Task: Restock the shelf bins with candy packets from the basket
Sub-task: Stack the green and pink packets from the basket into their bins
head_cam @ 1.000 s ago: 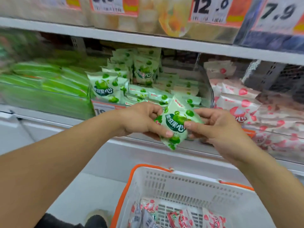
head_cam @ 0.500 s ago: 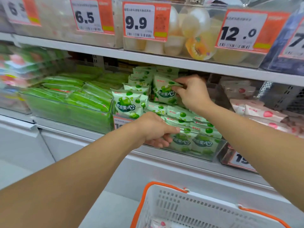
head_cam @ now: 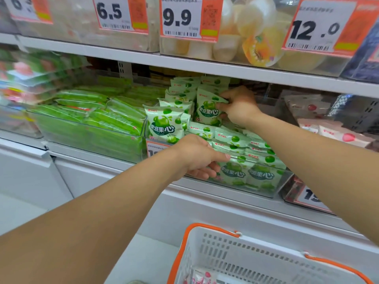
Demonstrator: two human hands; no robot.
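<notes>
Reaching into the clear plastic shelf bin (head_cam: 274, 188) from the right, the right hand (head_cam: 239, 105) pinches the upper right corner of a pale green-and-white candy packet with green fruit printed on it (head_cam: 208, 110), thumb and fingers curled onto the wrapper. That packet stands upright in the back half of the bin, leaning against a stack of matching packets (head_cam: 190, 87) behind it, close under the white upper shelf edge (head_cam: 205, 67), where little headroom remains. The left hand (head_cam: 200, 156) grips the front wall of the same bin, fingers curled over its rim and lying against the clear face, with flat-lying packets (head_cam: 235, 140) just behind them. One more upright packet (head_cam: 164, 125) stands at the bin's front left corner, touching the divider beside a neighbouring clear bin of long green wrapped bars (head_cam: 92, 124). To the right, a bin of pink-and-white packets (head_cam: 336, 136) sits just beside. Below, the white plastic basket with orange handles (head_cam: 225, 253) stands well apart from the shelf lip, with open room between them; a pink-printed packet (head_cam: 202, 276) lies inside it.
</notes>
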